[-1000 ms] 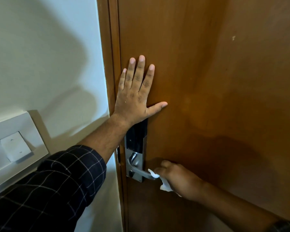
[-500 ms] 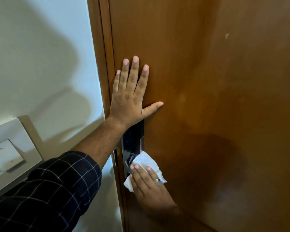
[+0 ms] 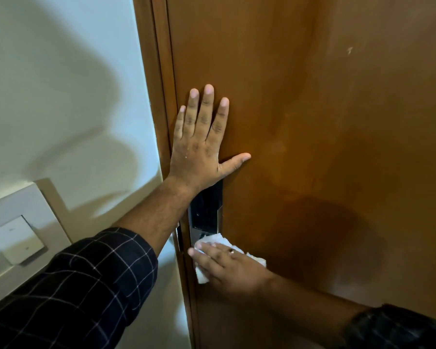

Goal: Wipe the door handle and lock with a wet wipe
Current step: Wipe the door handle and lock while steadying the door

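Observation:
A dark electronic lock plate (image 3: 207, 210) with a silver lower part sits near the left edge of the brown wooden door (image 3: 337, 122). My left hand (image 3: 202, 142) lies flat on the door just above the lock, fingers spread and pointing up. My right hand (image 3: 227, 265) presses a white wet wipe (image 3: 219, 241) against the lower end of the lock, fingers pointing left. The wipe and hand hide the door handle.
The wooden door frame (image 3: 159, 96) runs down the left of the door. A pale wall (image 3: 61, 96) holds a white switch panel (image 3: 18, 238) at the lower left. A narrow gap shows between door and frame below the lock.
One second ago my right hand held the wipe around the lever's tip. It has since moved left onto the lower lock plate, covering the handle, and shifted slightly. My left hand stayed flat on the door.

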Motion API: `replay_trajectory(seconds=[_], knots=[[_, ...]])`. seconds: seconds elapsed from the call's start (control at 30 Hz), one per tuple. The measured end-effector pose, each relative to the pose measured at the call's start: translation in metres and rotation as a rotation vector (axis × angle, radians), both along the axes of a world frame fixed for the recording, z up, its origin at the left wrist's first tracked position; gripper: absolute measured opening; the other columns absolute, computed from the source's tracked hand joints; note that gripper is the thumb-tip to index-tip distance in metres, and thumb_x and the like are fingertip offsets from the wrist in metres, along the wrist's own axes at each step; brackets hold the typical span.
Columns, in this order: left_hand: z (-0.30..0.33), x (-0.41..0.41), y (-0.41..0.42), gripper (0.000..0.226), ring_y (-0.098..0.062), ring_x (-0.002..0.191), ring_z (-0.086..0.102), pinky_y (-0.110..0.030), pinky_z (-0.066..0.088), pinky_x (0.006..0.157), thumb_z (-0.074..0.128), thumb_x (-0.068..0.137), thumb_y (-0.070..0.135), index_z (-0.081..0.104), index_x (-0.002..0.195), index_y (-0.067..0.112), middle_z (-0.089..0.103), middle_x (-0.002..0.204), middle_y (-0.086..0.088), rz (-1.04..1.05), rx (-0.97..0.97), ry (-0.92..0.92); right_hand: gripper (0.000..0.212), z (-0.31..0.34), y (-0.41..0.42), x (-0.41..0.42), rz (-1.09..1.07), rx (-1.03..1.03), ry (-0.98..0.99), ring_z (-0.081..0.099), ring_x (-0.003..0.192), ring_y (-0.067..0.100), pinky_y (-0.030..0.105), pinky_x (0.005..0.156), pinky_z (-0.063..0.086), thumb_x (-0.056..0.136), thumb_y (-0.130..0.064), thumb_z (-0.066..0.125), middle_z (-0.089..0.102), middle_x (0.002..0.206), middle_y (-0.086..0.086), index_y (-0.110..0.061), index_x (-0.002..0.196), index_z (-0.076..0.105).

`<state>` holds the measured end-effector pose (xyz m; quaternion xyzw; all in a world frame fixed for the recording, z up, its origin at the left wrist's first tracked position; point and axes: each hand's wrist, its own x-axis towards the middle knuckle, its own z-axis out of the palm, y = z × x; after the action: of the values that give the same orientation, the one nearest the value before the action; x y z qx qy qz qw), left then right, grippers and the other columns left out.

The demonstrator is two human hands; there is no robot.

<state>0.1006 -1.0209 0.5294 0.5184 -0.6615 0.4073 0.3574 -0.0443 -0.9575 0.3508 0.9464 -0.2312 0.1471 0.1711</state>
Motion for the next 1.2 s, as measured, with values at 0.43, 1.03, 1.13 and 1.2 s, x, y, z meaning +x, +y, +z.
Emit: replay_trajectory(seconds=[0.43,1.03,1.13,1.2], knots=[[0.000,0.001,0.001,0.098,-0.035,0.149,0.011,-0.051,0.009,0.120,0.035,0.082,0.080,0.008,0.153,0.018,0.019,0.160,-0.018,-0.005,0.017,0.003,0.050,0.014,0.007,0.067,-0.280,0.139,0.162,0.040,0.122,0.041,0.049,0.103,0.037,0.099,-0.013,0.034,0.037,0.144,0.030,0.008,0.143,0.023],[-0.003,0.003,-0.003,0.098,-0.033,0.150,0.008,-0.052,0.010,0.121,0.034,0.082,0.081,0.001,0.153,0.022,0.015,0.162,-0.015,-0.032,0.011,0.000,0.054,0.022,-0.001,-0.091,-0.095,0.287,0.128,0.032,0.141,0.027,0.041,0.112,0.034,0.099,-0.010,0.045,0.030,0.155,0.016,-0.012,0.149,0.025],[-0.004,0.004,-0.005,0.098,-0.032,0.150,0.006,-0.051,0.008,0.121,0.033,0.082,0.081,0.000,0.153,0.022,0.013,0.162,-0.014,-0.036,0.006,0.001,0.039,0.018,0.020,-0.078,-0.234,0.543,-0.599,0.062,0.112,0.012,0.027,0.097,0.050,0.094,-0.002,0.055,0.062,0.131,0.010,-0.018,0.129,0.057],[-0.003,0.005,-0.006,0.098,-0.032,0.150,0.004,-0.051,0.008,0.121,0.033,0.082,0.081,-0.001,0.153,0.023,0.012,0.163,-0.014,-0.035,0.016,0.003,0.037,0.010,0.035,-0.055,-0.418,0.623,-0.980,0.060,0.106,0.005,0.015,0.092,0.046,0.093,0.002,0.052,0.065,0.126,0.006,-0.016,0.125,0.061]])
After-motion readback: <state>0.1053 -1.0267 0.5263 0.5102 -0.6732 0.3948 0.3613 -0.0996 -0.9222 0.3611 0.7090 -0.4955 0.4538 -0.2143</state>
